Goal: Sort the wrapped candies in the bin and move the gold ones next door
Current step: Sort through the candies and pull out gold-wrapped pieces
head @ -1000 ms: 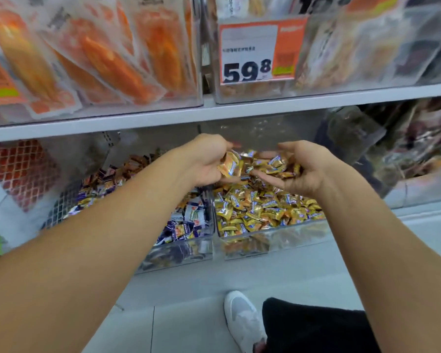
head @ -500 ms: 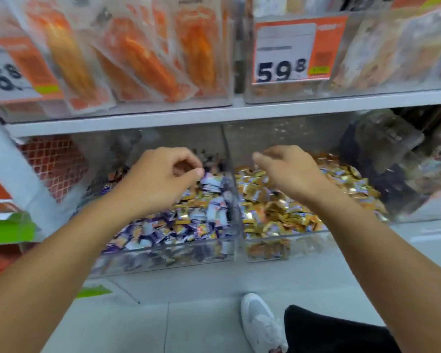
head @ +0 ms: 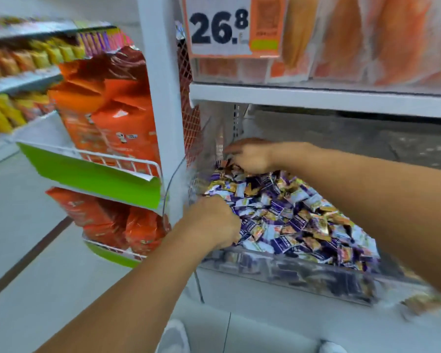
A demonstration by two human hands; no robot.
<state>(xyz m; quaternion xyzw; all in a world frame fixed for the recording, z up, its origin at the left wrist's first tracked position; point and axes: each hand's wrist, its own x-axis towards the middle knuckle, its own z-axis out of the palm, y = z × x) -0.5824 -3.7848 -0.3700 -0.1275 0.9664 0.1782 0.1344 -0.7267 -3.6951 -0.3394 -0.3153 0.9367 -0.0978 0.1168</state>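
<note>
A clear bin [head: 285,272] on the lower shelf holds a mixed pile of wrapped candies [head: 288,212]: purple, white and gold ones [head: 321,234]. My left hand [head: 214,221] is at the bin's front left corner, knuckles up, fingers curled down into the pile around candies. My right hand [head: 250,155] reaches to the back left corner, fingertips on the candies there; blur hides whether it holds any. A blurred sliver of the neighbouring bin of gold candies [head: 428,301] shows at the lower right.
A white shelf post [head: 160,98] stands left of the bin. Orange snack bags [head: 117,115] sit in a wire rack with a green front [head: 92,174]. An upper shelf [head: 316,98] carries orange packets and a 26.8 price tag [head: 222,26].
The view has swung left, away from the gold bin. Both hands have moved into the mixed bin, the right to its back left corner, the left to its front.
</note>
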